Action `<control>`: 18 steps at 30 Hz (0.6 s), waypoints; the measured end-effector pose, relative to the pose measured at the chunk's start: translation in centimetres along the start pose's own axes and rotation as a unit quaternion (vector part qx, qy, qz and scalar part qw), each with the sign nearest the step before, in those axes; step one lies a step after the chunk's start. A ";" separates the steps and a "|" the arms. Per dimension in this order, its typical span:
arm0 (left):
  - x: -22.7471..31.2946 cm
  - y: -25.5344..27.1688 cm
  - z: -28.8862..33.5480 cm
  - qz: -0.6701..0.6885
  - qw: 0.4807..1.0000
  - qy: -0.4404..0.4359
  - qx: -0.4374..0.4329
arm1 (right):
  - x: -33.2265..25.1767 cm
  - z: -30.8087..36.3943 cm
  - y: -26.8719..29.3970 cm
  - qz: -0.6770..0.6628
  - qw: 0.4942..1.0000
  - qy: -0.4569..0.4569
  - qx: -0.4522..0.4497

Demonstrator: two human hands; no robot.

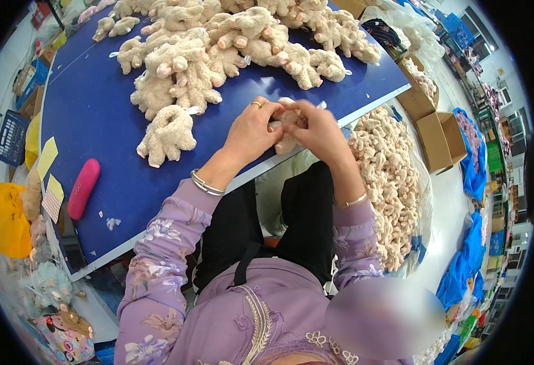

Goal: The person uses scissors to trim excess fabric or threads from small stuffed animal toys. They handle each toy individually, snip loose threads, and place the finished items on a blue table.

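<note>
At the table's near edge I hold a small cream plush toy skin point(286, 145) between both hands. My left hand point(252, 129) grips its left side with bent fingers. On the other side my right hand point(320, 129) pinches it, thumb and fingers pressed into the fabric. A white tag shows by the right fingers. Much of the toy is hidden by my fingers. To the left of my left hand lies another fluffy cream plush skin point(168, 135), with pink tips and a round opening.
A heap of similar plush skins point(242, 45) covers the far part of the blue table point(118, 182). A pink case point(84, 188) lies at its left. Right of my legs stands a large pile of cream plush pieces point(386, 182), near an open cardboard box point(440, 140).
</note>
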State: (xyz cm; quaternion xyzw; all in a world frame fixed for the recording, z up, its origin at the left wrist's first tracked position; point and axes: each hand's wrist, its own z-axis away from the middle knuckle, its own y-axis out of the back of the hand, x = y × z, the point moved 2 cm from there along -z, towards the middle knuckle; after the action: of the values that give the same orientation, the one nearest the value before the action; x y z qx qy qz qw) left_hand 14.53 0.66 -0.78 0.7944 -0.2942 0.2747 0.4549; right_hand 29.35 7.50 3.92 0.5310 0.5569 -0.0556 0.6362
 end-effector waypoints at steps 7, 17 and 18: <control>-0.9 0.1 -0.2 0.188 0.972 0.138 -0.020 | 1.5 1.1 0.0 -0.010 0.999 -0.039 -0.017; 0.3 -0.3 -0.5 -0.011 0.998 0.052 -0.018 | 2.1 1.2 0.0 0.002 1.000 0.002 -0.030; 0.2 -0.4 -0.4 -0.003 0.999 0.047 -0.015 | 2.1 1.2 0.0 0.002 0.999 0.003 -0.033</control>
State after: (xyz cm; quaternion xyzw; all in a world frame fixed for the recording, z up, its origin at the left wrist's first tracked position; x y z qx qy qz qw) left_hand 14.90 1.16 -0.65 0.7747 -0.2739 0.3060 0.4809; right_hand 30.92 7.69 2.07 0.5114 0.5590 -0.0342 0.6518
